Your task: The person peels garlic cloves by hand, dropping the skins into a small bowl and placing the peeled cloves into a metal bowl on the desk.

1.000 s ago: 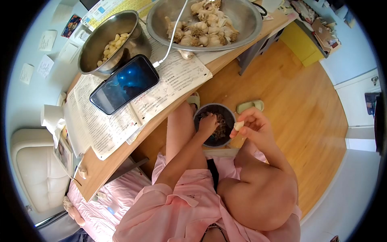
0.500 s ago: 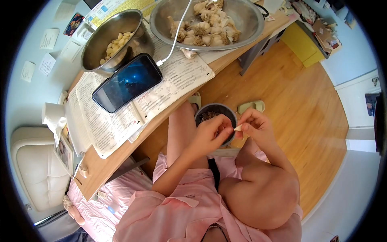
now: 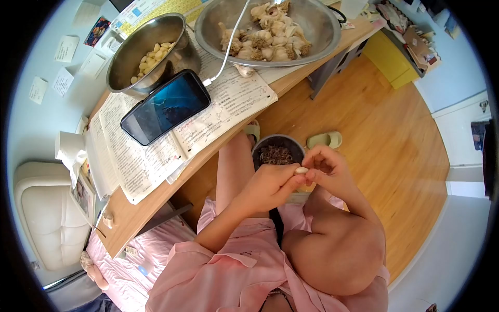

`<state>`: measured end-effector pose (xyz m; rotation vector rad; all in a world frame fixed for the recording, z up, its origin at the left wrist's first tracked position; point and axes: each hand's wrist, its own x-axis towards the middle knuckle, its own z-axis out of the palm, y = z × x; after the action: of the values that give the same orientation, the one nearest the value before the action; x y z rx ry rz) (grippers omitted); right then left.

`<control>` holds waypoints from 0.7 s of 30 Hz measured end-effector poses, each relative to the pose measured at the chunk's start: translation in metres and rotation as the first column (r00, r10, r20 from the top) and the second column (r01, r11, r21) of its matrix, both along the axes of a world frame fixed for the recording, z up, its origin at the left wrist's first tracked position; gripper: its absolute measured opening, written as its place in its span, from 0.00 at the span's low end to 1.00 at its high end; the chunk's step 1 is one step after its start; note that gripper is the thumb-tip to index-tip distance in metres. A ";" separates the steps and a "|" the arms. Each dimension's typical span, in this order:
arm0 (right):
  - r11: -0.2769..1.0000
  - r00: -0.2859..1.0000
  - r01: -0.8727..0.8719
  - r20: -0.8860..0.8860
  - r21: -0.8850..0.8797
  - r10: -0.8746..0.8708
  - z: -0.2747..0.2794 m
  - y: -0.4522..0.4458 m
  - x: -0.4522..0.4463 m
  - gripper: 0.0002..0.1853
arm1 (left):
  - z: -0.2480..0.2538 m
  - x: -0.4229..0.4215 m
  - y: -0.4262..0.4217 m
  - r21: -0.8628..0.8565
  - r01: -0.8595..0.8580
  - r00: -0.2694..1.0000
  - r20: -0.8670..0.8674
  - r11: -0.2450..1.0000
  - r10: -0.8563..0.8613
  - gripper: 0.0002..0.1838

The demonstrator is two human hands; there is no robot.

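A pale garlic clove (image 3: pixel 301 170) is pinched between the thumb and forefinger of my left hand (image 3: pixel 270 186). From the other side, the closed fingertips of my right hand (image 3: pixel 328 167) hold its near end, so both hands meet on the clove. Just beyond and below them stands a dark bin (image 3: pixel 297 145), with brownish peelings (image 3: pixel 275 154) inside. On the desk, a steel pot (image 3: pixel 119 78) contains peeled cloves (image 3: pixel 154 58). Unpeeled garlic bulbs (image 3: pixel 270 39) are heaped in a wide steel bowl (image 3: pixel 210 31).
A phone (image 3: pixel 166 106) with a white cable (image 3: pixel 228 49) leans near the pot, over printed pages (image 3: pixel 143 169) on the wooden desk (image 3: pixel 127 221). A slipper (image 3: pixel 325 139) lies on the floor beside the bin. A yellow box (image 3: pixel 387 57) stands farther right.
My left hand has turned over and come in against my right fingertips, and the clove now lies between both. More of the bin's peelings show. The phone's screen picture has changed.
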<state>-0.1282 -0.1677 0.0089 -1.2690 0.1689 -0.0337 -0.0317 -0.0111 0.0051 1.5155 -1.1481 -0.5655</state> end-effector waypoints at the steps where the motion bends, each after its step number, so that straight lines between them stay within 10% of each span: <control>1: 1.000 1.000 0.023 0.010 -0.011 -0.023 0.005 0.002 0.000 0.10 | 0.001 -0.001 0.002 0.009 0.031 0.984 -0.175 0.999 -0.029 0.12; 7: 0.900 0.940 0.084 0.333 -0.429 0.070 0.009 -0.003 0.007 0.15 | 0.006 -0.007 0.007 -0.064 0.151 0.690 -0.708 0.987 -0.151 0.21; 13: 0.848 0.884 0.168 0.457 -0.503 0.096 0.007 -0.006 0.008 0.13 | -0.002 -0.005 0.004 -0.179 0.176 0.840 -0.486 0.968 -0.242 0.19; 21: 0.876 0.868 0.168 0.489 -0.452 0.086 0.014 -0.006 0.004 0.12 | 0.017 -0.007 0.005 -0.115 -0.103 0.989 -0.117 0.988 0.090 0.05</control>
<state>-0.1246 -0.1733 0.0227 -1.7139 -0.2813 -0.4671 -0.0389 -0.0060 0.0223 1.4103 -1.0001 -0.4994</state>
